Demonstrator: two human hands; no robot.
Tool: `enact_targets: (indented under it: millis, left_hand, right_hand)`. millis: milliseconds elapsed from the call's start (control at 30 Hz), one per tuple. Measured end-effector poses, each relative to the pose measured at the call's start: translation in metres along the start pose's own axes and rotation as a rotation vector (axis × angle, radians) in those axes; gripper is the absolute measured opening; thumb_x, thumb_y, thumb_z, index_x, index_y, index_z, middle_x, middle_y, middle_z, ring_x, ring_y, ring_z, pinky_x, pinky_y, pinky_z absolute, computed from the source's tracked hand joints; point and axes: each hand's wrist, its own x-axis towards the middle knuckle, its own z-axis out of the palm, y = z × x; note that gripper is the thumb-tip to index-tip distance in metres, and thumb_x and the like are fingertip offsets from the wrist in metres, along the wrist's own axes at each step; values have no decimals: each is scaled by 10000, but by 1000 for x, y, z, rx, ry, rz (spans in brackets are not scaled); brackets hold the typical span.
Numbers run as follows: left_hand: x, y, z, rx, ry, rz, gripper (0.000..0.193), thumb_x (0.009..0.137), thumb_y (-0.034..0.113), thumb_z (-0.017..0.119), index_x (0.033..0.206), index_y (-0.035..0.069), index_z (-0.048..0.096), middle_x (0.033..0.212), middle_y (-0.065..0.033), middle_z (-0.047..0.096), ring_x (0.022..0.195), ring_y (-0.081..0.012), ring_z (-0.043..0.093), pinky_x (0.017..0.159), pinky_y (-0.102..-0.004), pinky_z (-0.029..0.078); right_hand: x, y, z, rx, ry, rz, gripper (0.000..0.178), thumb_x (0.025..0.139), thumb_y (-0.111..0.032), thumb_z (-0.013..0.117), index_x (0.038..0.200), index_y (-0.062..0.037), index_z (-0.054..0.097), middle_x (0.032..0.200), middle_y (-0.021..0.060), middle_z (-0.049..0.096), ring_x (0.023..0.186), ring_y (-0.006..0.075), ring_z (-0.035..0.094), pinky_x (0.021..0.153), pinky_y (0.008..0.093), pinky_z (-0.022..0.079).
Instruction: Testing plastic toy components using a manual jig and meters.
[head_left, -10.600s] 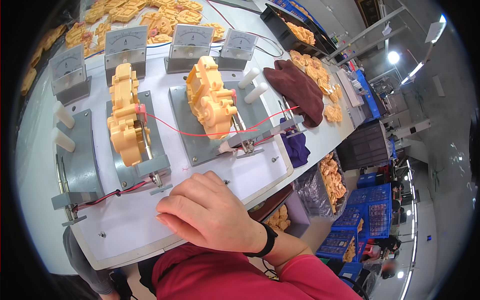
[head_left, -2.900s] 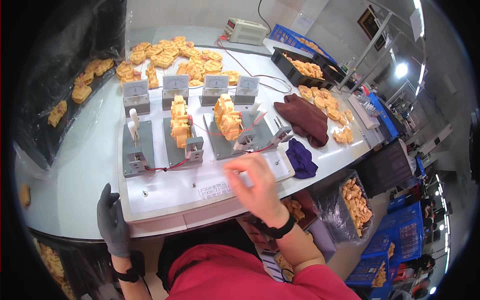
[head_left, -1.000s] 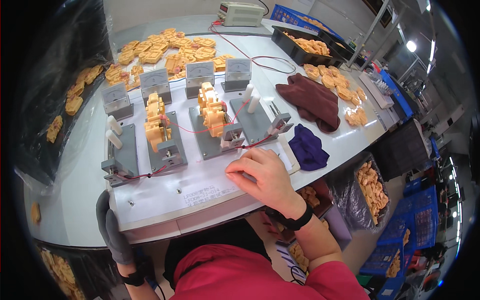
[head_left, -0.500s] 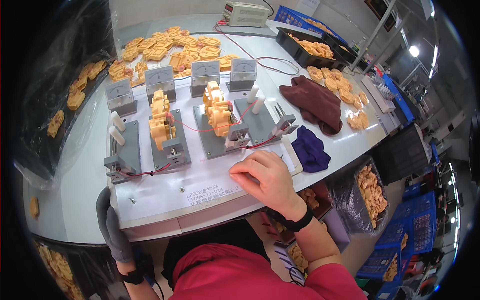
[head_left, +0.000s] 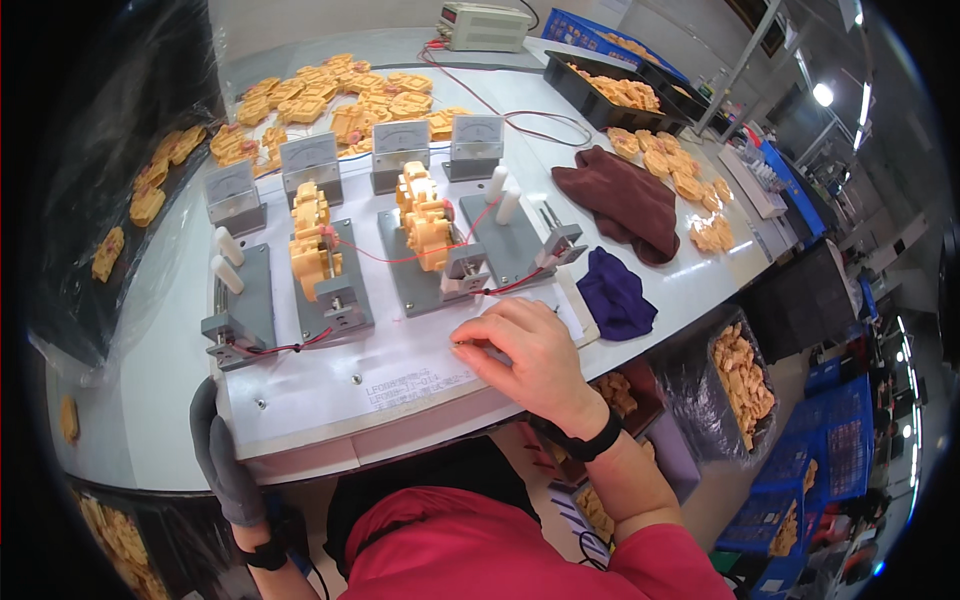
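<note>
My right hand [head_left: 520,355], bare with a black wristband, hovers over the near part of a white-papered board [head_left: 310,400]. Its thumb and forefinger are pinched together; a tiny dark spot shows at their tips, too small to name. My left hand [head_left: 228,460], in a grey glove, rests with fingers extended along the board's left front corner. Beyond the right hand, a yellow plastic gear assembly [head_left: 428,225] with red wires stands upright on a grey test fixture [head_left: 405,290]. A second yellow assembly [head_left: 308,240] stands on the fixture to its left.
Outer grey fixtures carry white pegs [head_left: 228,260]. Several panel meters [head_left: 400,150] line the back, before a pile of yellow assemblies [head_left: 320,90]. A power supply [head_left: 485,27] stands behind. Brown cloth [head_left: 625,205] and purple cloth [head_left: 617,295] lie right, near a black crate [head_left: 600,105].
The view has shifted slightly, moving the bench things a little left in it. My right thumb and forefinger have changed pose a little, and a dark spot now shows at their tips.
</note>
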Motion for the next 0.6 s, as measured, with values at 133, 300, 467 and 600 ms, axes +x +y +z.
enact_targets:
  millis: [133, 300, 467, 600]
  left_hand:
    - [-4, -10, -8, -95, 8, -17, 563, 980, 327, 399, 1394, -54, 395, 1420, -162, 439, 1313, -273, 401, 1119, -375, 265]
    - [6, -25, -18, -112, -11, -26, 528, 1012, 285, 314, 1425, -42, 364, 1464, -167, 395, 1350, -278, 365, 1137, -379, 251]
    - [2, -13, -10, -39, -37, 64, 526, 1011, 282, 312, 1420, -43, 371, 1463, -167, 398, 1350, -278, 366, 1137, -377, 251]
    - [1, -10, 0, 171, -154, 332, 523, 1011, 276, 309, 1417, -46, 375, 1461, -165, 402, 1349, -278, 369, 1137, -374, 252]
  right_hand:
    - [2, 4, 7, 46, 13, -28, 121, 795, -190, 712, 864, -113, 650, 806, 38, 585, 803, 247, 592, 715, 360, 437]
    - [0, -2, 4, 71, 79, -26, 116, 810, -196, 703, 863, -118, 636, 793, 22, 572, 790, 216, 592, 719, 353, 433]
    - [1, 2, 9, 58, 107, -39, 96, 821, -193, 691, 854, -122, 633, 782, 19, 564, 778, 211, 591, 702, 347, 432]
    - [-3, 6, 8, 40, 102, -16, 92, 833, -195, 678, 855, -120, 630, 784, 23, 565, 782, 217, 591, 701, 346, 431]
